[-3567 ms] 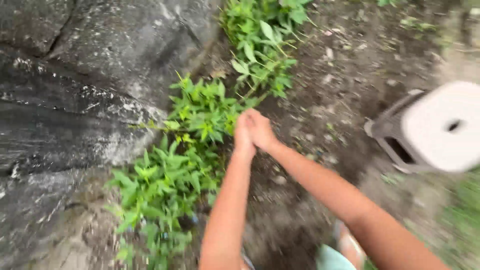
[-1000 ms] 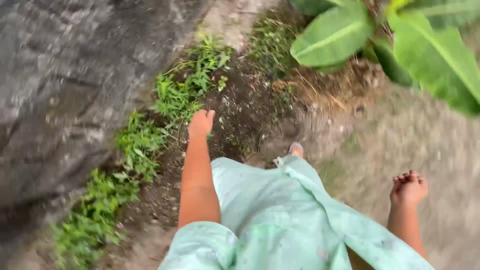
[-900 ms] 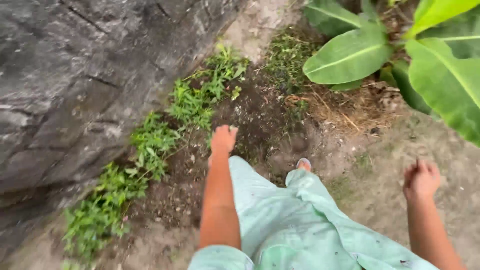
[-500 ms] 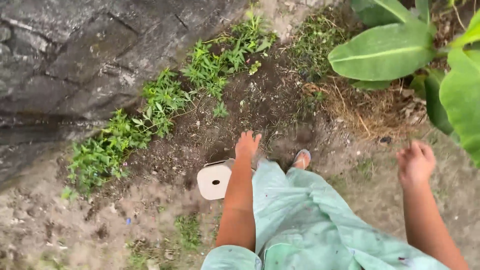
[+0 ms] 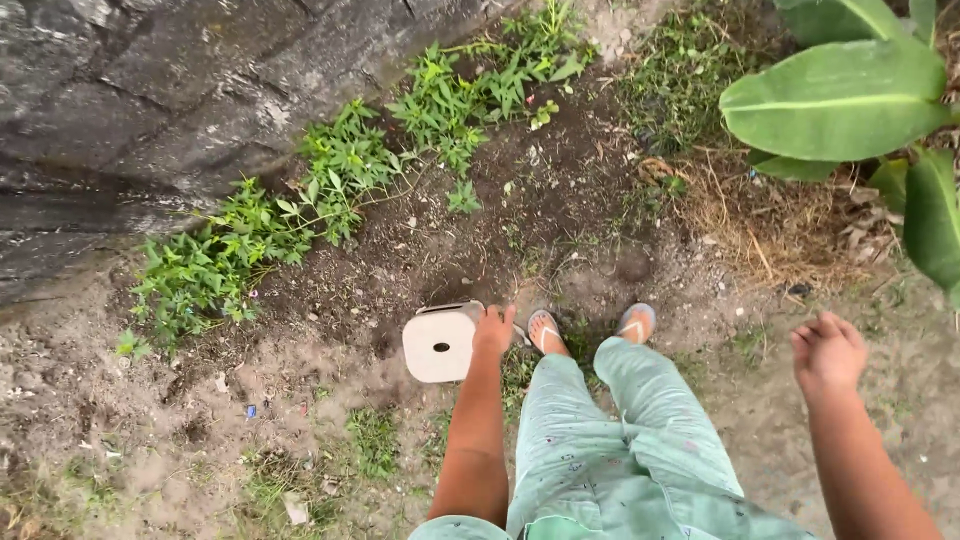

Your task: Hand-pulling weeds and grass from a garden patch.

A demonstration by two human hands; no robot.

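From the head camera, the left hand (image 5: 494, 331) reaches down to the right edge of a small pale stool (image 5: 441, 343) standing on bare soil; whether its fingers clasp the stool cannot be told. The right hand (image 5: 828, 351) hangs loosely curled, holding nothing. Green weeds (image 5: 330, 190) line the rock wall (image 5: 150, 110).

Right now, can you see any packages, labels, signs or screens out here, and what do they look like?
None of those show in this view.
Small pale and blue scraps lie on the dirt at lower left, too small to tell what they are.
The only made object is a cream plastic stool with a centre hole, beside the left hand.
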